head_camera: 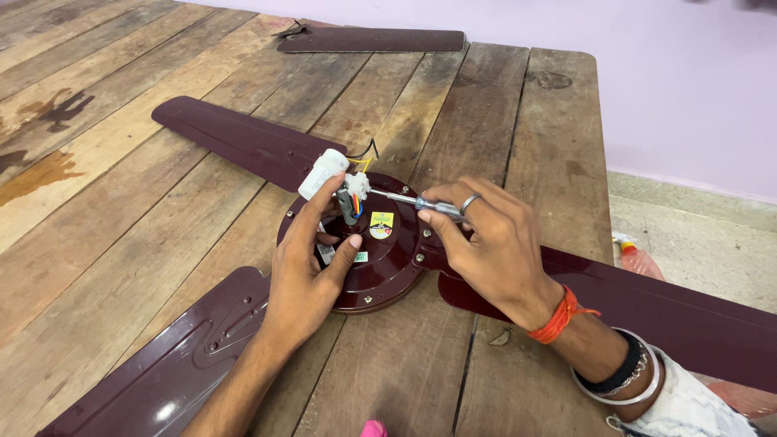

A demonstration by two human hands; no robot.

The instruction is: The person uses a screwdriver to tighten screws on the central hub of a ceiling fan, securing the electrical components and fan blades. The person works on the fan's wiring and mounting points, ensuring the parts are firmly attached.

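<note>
Pointing left (near-level), screwdriver (409, 201)

A wooden table (502, 105) made of rough, worn planks carries everything. A dark red ceiling fan (380, 267) lies in the middle of it, with three blades spread out flat over the boards. One loose blade (372, 40) (same dark colour) lies apart at the far edge. Some brown stains (48, 170) mark the planks on the left side.
</note>
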